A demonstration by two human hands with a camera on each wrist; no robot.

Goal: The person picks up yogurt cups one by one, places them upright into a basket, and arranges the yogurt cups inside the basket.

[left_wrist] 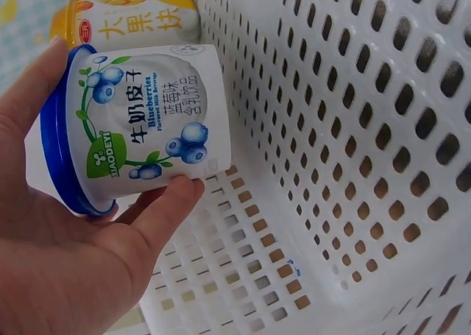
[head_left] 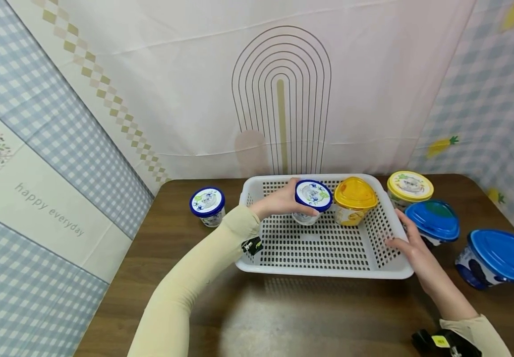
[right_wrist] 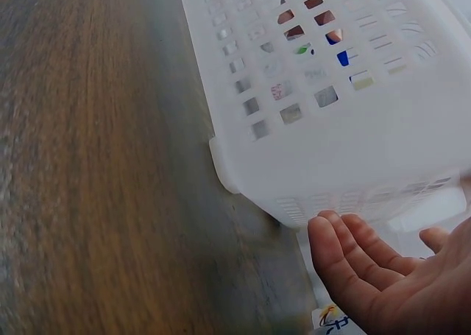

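My left hand (head_left: 278, 202) grips a blueberry milk drink cup (head_left: 314, 194) by its sides, thumb and fingers around it, over the white plastic basket (head_left: 323, 272). In the left wrist view the blueberry cup (left_wrist: 147, 121) lies sideways across the picture, its blue lid toward the palm. A yellow-lidded cup (head_left: 356, 196) stands inside the basket, right of the held one. At the basket's right end my right hand (head_left: 417, 250) holds the rim, thumb on the inner side. From the right wrist, its fingers (right_wrist: 353, 258) show along the outer wall.
Another blue-lidded cup (head_left: 207, 204) stands left of the basket on the wooden table (head_left: 185, 297). Beyond the right end are a round yellow-lidded tub (head_left: 410, 186), a blue-lidded cup (head_left: 432, 220) and a larger blue-lidded tub (head_left: 502, 255). A printed curtain (head_left: 185, 89) hangs behind.
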